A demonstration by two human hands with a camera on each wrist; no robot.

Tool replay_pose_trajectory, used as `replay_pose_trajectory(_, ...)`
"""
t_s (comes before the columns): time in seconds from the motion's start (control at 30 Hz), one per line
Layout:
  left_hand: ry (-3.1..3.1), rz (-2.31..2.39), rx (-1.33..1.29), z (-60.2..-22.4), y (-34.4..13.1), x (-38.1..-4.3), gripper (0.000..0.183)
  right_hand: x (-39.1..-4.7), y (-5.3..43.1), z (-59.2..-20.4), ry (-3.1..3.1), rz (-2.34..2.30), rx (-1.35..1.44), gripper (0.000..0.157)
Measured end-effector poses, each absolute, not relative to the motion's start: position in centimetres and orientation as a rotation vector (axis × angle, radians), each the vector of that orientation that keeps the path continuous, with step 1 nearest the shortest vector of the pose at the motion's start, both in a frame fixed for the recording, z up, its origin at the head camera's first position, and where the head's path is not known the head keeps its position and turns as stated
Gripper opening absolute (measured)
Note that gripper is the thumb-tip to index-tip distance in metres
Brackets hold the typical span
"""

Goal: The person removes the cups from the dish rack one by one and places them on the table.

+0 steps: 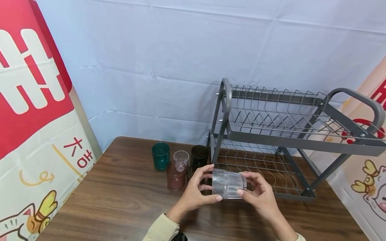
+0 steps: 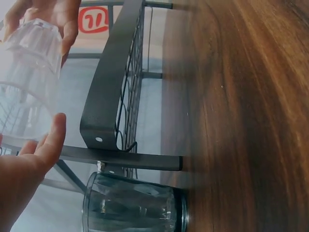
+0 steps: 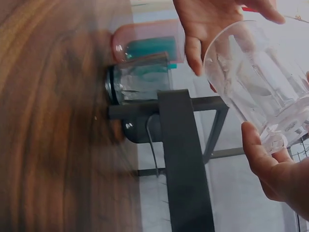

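A clear faceted plastic cup [image 1: 228, 184] lies sideways in the air between both hands, above the table's front half. My right hand [image 1: 260, 196] holds it near the base, with the thumb on its near side. My left hand [image 1: 197, 190] spreads its thumb and fingers around the rim; in the right wrist view a slight gap shows between a fingertip and the rim. Behind the left hand stand a teal cup [image 1: 161, 156], a reddish-pink cup [image 1: 176, 177], a small clear cup [image 1: 181, 156] and a dark cup [image 1: 199, 154]. A grey-tinted cup [image 3: 140, 79] shows beside the rack.
A two-tier dark grey dish rack [image 1: 301, 140] with wire shelves stands at the right, close behind the right hand. The brown wood-grain table [image 1: 120, 197] meets a pale cloth backdrop [image 1: 150, 83]. Printed banners [image 1: 27, 127] hang at both sides.
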State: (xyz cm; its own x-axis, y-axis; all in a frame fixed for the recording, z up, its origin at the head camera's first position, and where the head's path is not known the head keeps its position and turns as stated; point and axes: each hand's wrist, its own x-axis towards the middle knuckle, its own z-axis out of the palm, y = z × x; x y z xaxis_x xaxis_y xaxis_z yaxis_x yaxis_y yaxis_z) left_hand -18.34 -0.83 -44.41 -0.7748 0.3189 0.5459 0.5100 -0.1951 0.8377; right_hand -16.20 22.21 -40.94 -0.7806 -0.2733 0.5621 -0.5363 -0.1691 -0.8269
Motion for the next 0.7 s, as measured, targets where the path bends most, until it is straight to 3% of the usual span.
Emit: replay_pose_trajectory(0.7, -1.823, -2.014, -0.99, -41.7, -1.0, -16.7, 0.065, -16.4, 21.7, -41.9, -1.781, 2.156, 1.047, 0.045)
